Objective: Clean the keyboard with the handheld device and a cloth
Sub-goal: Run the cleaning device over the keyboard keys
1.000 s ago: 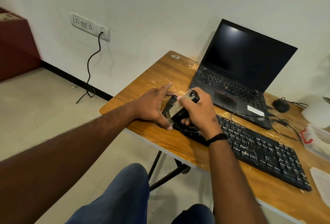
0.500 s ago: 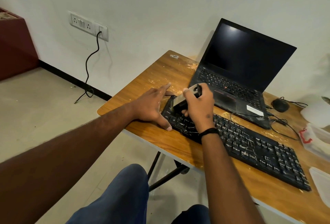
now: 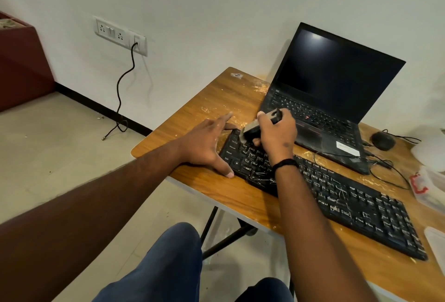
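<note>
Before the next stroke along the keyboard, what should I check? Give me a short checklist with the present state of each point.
1. Right hand grips the device: ok.
2. Device tip meets the keys at the left end of the keyboard: ok.
3. Left hand steadies the keyboard's left edge, fingers spread flat: ok.
4. Keys to the right free of obstacles: ok.
5. Device switched on: cannot tell.
6. Cloth ready nearby: cannot tell.
</note>
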